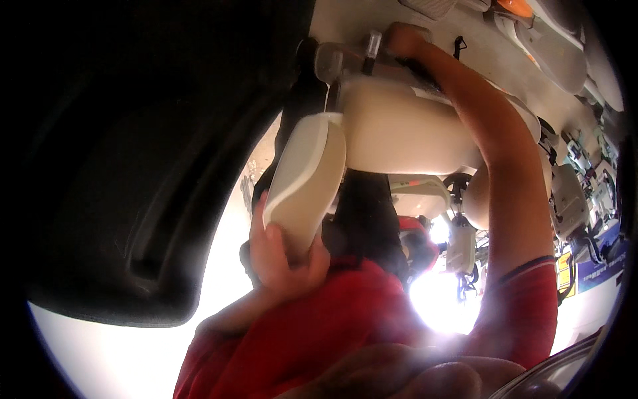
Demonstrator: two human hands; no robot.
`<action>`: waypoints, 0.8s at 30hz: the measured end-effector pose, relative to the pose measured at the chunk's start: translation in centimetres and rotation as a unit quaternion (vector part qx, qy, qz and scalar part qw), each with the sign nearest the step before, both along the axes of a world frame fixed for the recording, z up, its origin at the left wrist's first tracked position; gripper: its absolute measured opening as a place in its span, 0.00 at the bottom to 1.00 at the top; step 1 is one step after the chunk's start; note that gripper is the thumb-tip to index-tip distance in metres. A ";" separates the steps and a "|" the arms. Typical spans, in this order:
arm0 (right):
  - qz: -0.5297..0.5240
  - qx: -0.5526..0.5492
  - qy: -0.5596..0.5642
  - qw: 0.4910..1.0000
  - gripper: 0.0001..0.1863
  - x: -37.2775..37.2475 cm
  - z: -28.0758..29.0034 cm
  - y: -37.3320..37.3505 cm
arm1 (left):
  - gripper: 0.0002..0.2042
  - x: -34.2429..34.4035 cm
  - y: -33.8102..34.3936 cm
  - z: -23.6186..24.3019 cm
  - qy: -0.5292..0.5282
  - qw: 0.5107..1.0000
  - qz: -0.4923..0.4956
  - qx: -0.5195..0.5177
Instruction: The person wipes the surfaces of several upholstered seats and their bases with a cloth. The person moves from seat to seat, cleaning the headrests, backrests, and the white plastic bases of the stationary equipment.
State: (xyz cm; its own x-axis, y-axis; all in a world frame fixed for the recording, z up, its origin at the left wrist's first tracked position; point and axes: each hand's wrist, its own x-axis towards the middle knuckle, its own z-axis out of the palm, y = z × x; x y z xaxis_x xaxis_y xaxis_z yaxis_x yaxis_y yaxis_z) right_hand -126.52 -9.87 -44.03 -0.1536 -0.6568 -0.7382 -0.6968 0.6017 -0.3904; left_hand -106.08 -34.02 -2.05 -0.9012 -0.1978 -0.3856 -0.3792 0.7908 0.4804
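Note:
My left hand (282,263) is closed round the lower end of a long, cream-and-white rounded panel (307,176), its thumb and fingers on either side. The panel stands tilted, its upper end against a broad cream padded body (405,130). My right arm reaches across to the far side. There my right hand (407,41) is curled beside a silver-and-black upright fitting (372,53) and a dark bar; what lies inside its fingers is hidden.
A large black moulded panel (159,166) fills the left side. Pale rounded casings (555,56) stand at the far right, one with an orange part (516,8). Several vehicle-like units with dark fittings crowd the right. Bright glare washes out part of the lower middle.

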 end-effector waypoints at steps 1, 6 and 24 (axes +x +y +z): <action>0.000 -0.002 0.000 1.000 0.12 0.7 -0.9 -0.4 | 0.40 0.0 -0.2 -0.2 0.003 1.000 0.001 -0.003; -0.035 0.053 -0.206 0.977 0.15 4.9 -0.8 -2.2 | 0.40 2.1 -0.3 -0.6 0.000 0.995 0.048 0.091; 0.023 0.155 -0.242 0.958 0.14 2.9 -3.2 0.5 | 0.40 0.7 -1.3 1.1 -0.102 0.982 0.048 0.153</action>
